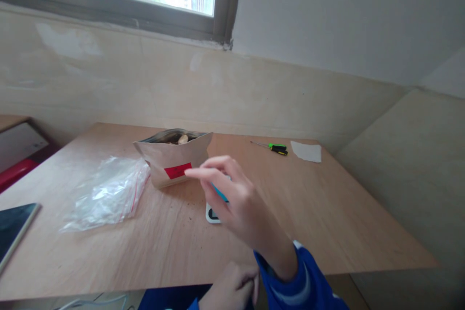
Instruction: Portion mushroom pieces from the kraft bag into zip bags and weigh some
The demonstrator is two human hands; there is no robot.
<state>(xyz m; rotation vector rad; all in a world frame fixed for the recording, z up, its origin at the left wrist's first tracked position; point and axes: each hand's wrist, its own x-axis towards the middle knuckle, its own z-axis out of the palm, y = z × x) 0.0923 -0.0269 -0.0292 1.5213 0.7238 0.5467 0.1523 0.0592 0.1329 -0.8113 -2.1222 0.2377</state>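
Note:
My right hand point(232, 196) is raised over the middle of the wooden table, fingers partly stretched and pointing left, with nothing visible in them. Its fingertip overlaps the red label on a standing paper pouch point(160, 157); I cannot tell if they touch. The pouch's top gapes, showing pale round pieces point(183, 139) inside. Behind the hand, mostly hidden, lies a white flat device point(211, 215) with a dark oval, and something blue point(220, 193) shows between the fingers. At the table's front edge, my left hand point(232, 286) is curled closed, its palm hidden.
Clear zip bags point(109, 193) lie left of the pouch. A tablet-like device point(16, 230) rests at the left edge. Two green-and-black screwdrivers point(278, 148) and a white paper piece point(306, 151) lie at the back right. A red object point(18, 172) stands beyond the table's left side.

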